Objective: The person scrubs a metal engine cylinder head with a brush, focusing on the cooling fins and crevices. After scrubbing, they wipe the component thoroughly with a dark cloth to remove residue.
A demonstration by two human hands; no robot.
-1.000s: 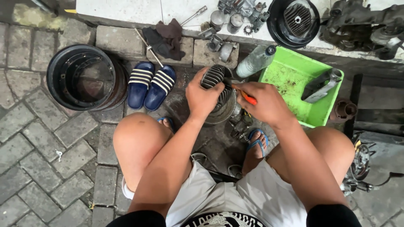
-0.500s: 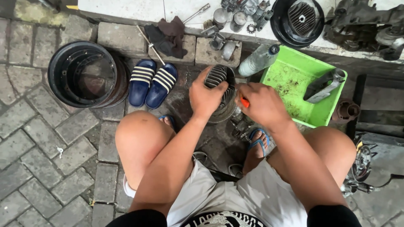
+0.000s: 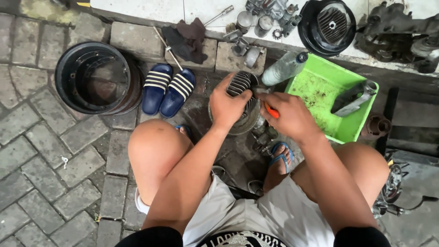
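Single view only: head-worn camera, looking steeply down over wearer's own lap and knees. Faces forward toward 12 o'clock, where tiled ledge (image 3: 151,9) crosses frame top. Close range: forearms fill lower centre, left hand (image 3: 228,106) and right hand (image 3: 289,116) near frame middle. Brick paving (image 3: 41,151) at 9 o'clock, green tray (image 3: 315,87) at 2 o'clock. No second view, nothing shared.

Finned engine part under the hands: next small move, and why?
Probably keep the left hand pressed on the finned engine part and work the orange-handled tool in the right hand a little further at its side. The left hand lies flat on the fins, steadying the part. The tool's tip is hidden behind the hands, so what it engages cannot be told.
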